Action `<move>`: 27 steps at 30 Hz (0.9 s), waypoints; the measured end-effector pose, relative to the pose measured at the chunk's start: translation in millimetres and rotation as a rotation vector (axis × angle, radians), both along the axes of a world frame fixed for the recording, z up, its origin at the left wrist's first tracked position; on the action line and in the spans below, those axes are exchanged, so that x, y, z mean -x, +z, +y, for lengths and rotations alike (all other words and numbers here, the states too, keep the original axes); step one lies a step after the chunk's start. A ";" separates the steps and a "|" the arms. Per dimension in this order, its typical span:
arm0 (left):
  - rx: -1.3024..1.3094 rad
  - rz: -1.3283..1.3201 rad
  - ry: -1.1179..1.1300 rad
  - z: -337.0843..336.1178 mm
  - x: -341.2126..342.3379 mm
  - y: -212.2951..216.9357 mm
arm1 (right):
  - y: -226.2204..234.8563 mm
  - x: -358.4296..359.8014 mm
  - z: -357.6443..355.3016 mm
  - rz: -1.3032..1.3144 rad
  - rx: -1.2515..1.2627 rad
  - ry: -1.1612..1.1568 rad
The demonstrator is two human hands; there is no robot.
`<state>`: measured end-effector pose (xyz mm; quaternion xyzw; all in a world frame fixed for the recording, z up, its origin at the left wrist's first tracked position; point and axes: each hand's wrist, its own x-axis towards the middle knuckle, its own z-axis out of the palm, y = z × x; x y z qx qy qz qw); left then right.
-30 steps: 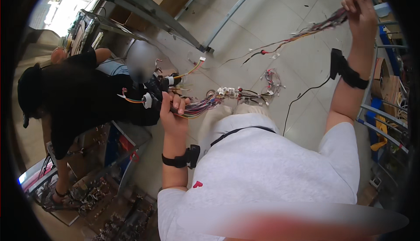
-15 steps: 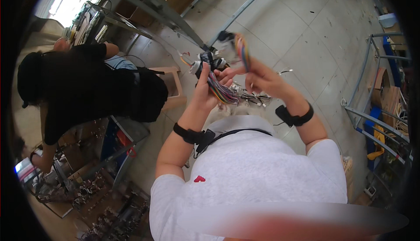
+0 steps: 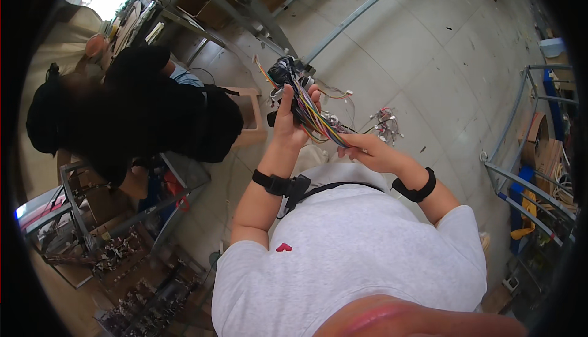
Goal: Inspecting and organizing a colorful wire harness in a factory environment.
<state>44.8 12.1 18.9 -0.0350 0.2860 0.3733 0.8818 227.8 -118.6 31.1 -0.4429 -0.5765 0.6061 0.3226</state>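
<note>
A wire harness (image 3: 315, 115) of many coloured strands stretches between my two hands. My left hand (image 3: 291, 114) is wrapped round its upper part, thumb up, just below a dark taped section (image 3: 283, 72). Fingers of my right hand (image 3: 369, 151) close on the lower end of the strands, nearer my body. Thin loose leads with small white connectors (image 3: 350, 93) stick out past the left fingers. Farther right, a tangle of fine wires with connectors (image 3: 387, 126) hangs or lies beyond the right hand; I cannot tell which.
A person in black (image 3: 135, 104) bends over at the left, by a beige stool (image 3: 250, 116). Metal frame bars (image 3: 361, 9) run ahead of me. At the right stands a metal rack (image 3: 527, 184) with cardboard and cables; at lower left, a rack (image 3: 122, 263) holds many small parts.
My right hand has come down and inward from the upper right, bringing the blurred wire end onto the bundle. The strands now run straight between both hands. The co-worker's arm has shifted.
</note>
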 end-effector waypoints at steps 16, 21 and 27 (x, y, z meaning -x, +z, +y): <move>-0.283 0.194 -0.187 -18.3 -9.1 12.9 | 10.6 7.1 47.2 0.292 0.192 -0.273; -0.349 0.230 -0.190 -17.7 -14.8 28.8 | -17.8 1.8 61.9 0.023 -0.021 -0.364; -0.375 0.164 -0.277 -21.2 -0.9 3.1 | 35.1 -5.1 83.7 0.308 0.097 -0.356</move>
